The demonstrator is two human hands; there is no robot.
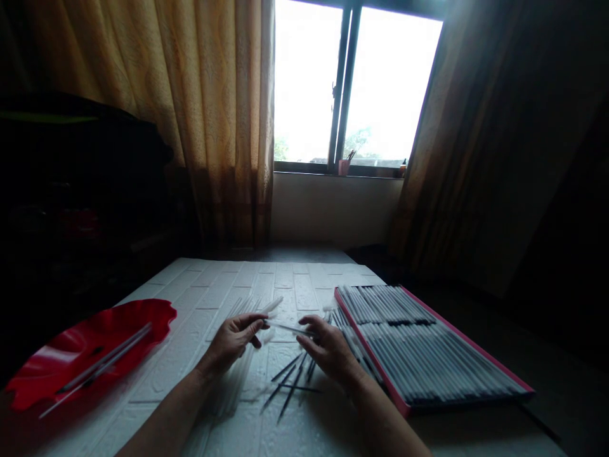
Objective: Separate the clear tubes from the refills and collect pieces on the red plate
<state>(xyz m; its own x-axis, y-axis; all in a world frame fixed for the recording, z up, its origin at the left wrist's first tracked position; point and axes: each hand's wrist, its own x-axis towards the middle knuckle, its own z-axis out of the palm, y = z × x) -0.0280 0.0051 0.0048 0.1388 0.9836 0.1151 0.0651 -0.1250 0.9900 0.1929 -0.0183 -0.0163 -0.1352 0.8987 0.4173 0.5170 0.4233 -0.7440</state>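
Between my two hands a slim, pale pen-like tube (286, 327) lies nearly level above the table. My left hand (234, 339) is closed, pinching its left end between thumb and fingers. The right end runs in between the thumb and fingers of my right hand (329, 346), which are curled around it; the exact grip is partly hidden. Under my right hand several thin dark rods (292, 381), like pen refills, lie scattered and crossing. Several clear tubes (233, 387) lie in a loose row beneath my left hand and forearm, blurred.
A pink-edged box (371, 352) at the right holds two rows of pen-like sticks (438, 362); more sticks lie along its left side. On the left, a red wavy-rimmed plate (162, 311) carries a few slim sticks (109, 358). The white brick-patterned tabletop (209, 279) extends toward the window.
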